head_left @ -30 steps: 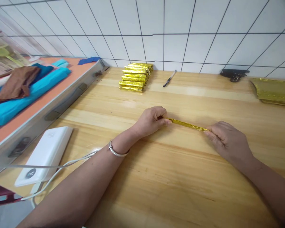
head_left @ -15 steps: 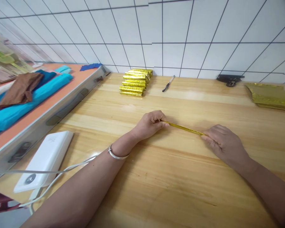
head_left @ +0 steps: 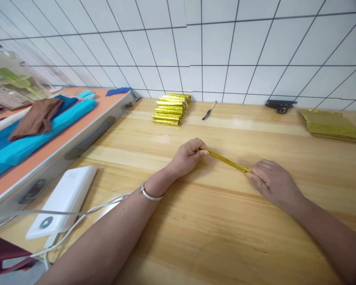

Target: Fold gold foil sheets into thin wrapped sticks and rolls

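A narrow gold foil strip point(head_left: 228, 160) is stretched above the wooden table point(head_left: 195, 229), sloping down to the right. My left hand point(head_left: 190, 156) pinches its left end between thumb and fingers. The right end is pinched in my right hand point(head_left: 269, 180). Beyond my left hand, several shiny gold foil rolls point(head_left: 170, 110) lie piled near the wall. At the far right rests a stack of flat gold sheets point(head_left: 329, 124).
A pen point(head_left: 209, 111) and a black clip-like object point(head_left: 281, 106) lie near the tiled wall. On the left, a white power bank point(head_left: 62, 202) with cables sits beside an orange-topped case point(head_left: 77, 122) bearing blue and brown material point(head_left: 35, 116).
The view has shifted slightly, so the background sits lower. My right hand is a little closer to my left, and the strip slopes more steeply.
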Tool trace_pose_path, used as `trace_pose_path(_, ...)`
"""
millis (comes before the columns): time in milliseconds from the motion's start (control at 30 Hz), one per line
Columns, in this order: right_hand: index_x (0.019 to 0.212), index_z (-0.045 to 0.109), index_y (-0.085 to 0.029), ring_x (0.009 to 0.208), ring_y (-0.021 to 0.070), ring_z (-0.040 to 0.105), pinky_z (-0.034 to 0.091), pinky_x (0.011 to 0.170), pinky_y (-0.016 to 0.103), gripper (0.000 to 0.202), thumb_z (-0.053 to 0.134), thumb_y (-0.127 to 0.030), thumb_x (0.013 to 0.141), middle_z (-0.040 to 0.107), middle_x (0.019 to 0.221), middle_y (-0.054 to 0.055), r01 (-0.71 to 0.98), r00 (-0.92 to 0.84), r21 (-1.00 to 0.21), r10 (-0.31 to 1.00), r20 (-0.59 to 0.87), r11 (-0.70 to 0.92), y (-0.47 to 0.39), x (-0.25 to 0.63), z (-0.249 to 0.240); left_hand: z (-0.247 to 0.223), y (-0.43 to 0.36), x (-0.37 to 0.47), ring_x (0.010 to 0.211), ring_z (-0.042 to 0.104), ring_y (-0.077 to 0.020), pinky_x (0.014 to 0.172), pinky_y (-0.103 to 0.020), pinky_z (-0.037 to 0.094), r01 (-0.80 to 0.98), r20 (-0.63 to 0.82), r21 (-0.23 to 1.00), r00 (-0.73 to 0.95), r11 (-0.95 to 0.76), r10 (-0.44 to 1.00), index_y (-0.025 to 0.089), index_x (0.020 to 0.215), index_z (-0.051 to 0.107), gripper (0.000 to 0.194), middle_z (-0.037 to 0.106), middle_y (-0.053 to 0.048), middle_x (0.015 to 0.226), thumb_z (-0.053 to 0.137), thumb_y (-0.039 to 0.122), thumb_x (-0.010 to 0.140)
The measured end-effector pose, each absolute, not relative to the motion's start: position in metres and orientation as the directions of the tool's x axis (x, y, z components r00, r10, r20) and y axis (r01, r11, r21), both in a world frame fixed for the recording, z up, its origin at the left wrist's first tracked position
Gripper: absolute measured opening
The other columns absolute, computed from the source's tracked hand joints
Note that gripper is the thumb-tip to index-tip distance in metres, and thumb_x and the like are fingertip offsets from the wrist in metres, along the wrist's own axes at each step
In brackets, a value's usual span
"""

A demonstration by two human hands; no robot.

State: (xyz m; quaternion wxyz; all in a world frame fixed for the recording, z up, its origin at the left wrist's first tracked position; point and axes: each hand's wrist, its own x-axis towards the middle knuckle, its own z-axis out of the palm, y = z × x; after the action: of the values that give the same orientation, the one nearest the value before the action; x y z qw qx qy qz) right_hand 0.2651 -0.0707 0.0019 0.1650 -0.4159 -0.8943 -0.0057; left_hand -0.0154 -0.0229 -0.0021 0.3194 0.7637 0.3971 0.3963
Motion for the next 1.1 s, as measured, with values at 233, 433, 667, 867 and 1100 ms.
trace_pose_path(233,0.069,0.05,-0.02,0.065,0.0172,0.047,0.035,0.062,0.03,0.026,0.038,-0.029,0.09,0.052,0.065,0.003,0.723,-0.613,-0.151,0.727,0.31,0.674,-0.07,0.265,0.001,-0.001,-0.027,-0.012,0.068,0.045,-0.0109,0.067,-0.023,0.038,0.211,0.243,0.922,0.344,-0.326,0.907,0.015,0.079,0.054,0.019,0.049,0.001,0.071,0.054,0.034,0.083)
trace_pose_path(433,0.073,0.057,-0.018,0.07,0.0194,0.05,0.037,0.066,0.032,0.025,0.041,-0.029,0.089,0.055,0.068,0.005,0.769,-0.585,-0.078,0.748,0.313,0.635,-0.069,0.269,0.0,-0.007,-0.02,-0.016,0.075,0.048,-0.0122,0.071,-0.024,0.04,0.395,0.323,0.773,0.429,-0.496,0.844,0.015,0.079,0.057,0.011,0.05,0.0,0.077,0.053,0.025,0.083)
trace_pose_path(667,0.081,0.061,-0.017,0.075,0.0207,0.053,0.04,0.068,0.033,0.023,0.043,-0.03,0.089,0.059,0.073,0.007,0.776,-0.561,-0.094,0.75,0.35,0.624,-0.068,0.269,-0.001,-0.004,-0.026,-0.01,0.081,0.051,-0.0144,0.074,-0.026,0.041,0.555,0.319,0.612,0.478,-0.563,0.818,0.017,0.085,0.057,0.006,0.054,-0.003,0.083,0.052,0.018,0.083)
trace_pose_path(867,0.082,0.062,-0.017,0.076,0.0206,0.053,0.039,0.067,0.033,0.023,0.044,-0.029,0.089,0.06,0.074,0.006,0.757,-0.591,-0.084,0.734,0.335,0.648,-0.07,0.264,-0.002,0.006,-0.043,0.005,0.085,0.051,-0.0184,0.078,-0.031,0.037,0.678,0.286,0.273,0.62,-0.683,0.73,0.018,0.083,0.059,0.011,0.058,-0.005,0.083,0.051,0.024,0.084)
trace_pose_path(1100,0.097,0.062,-0.014,0.086,0.0248,0.054,0.038,0.072,0.037,0.023,0.047,-0.029,0.087,0.064,0.088,0.01,0.789,-0.58,0.053,0.713,0.394,0.612,-0.079,0.251,0.006,0.017,-0.058,0.024,0.078,0.047,-0.0179,0.07,-0.03,0.034,0.723,0.258,0.082,0.65,-0.686,0.715,0.018,0.077,0.057,0.014,0.054,-0.004,0.078,0.047,0.022,0.086)
